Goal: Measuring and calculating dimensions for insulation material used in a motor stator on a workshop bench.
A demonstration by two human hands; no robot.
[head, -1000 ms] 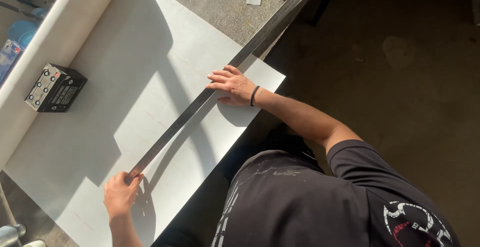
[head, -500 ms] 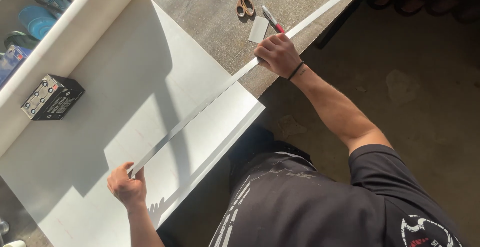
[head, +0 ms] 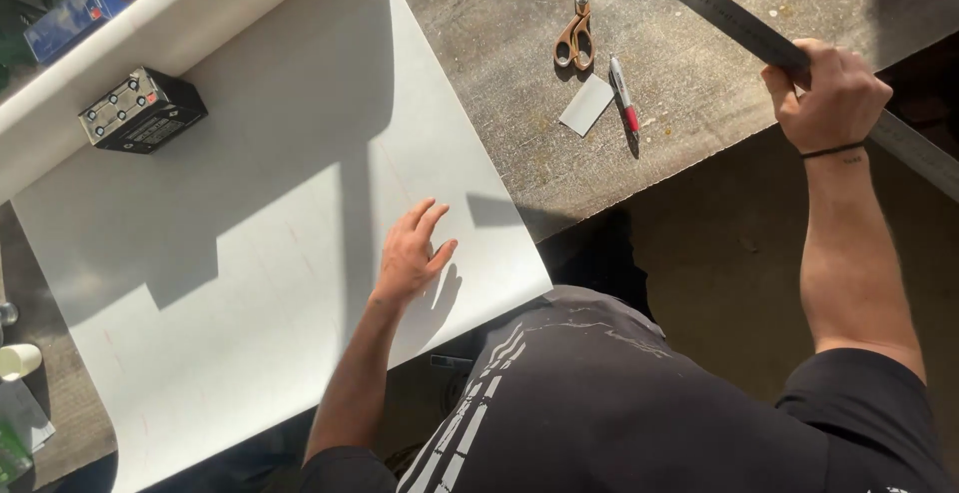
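A large white sheet (head: pixel 230 283) lies unrolled across the grey worktable (head: pixel 699 83). My left hand (head: pixel 412 253) rests flat on the sheet near its right edge, fingers spread, holding nothing. My right hand (head: pixel 829 93) is closed around a long metal ruler (head: pixel 719 8), which slants over the table's right side and past its edge. A black box-shaped battery (head: pixel 140 108) weighs down the sheet near its rolled far end (head: pixel 170 23).
Scissors with brown handles (head: pixel 575 28), a small white card (head: pixel 586 103) and a red-and-white pen (head: pixel 624 98) lie on the bare table beyond the sheet. A white cup (head: pixel 18 360) sits at the left edge. Dark floor lies below right.
The ruler has left the sheet: my right hand swung it away to the right. My left hand let go of its end and now lies flat on the sheet.
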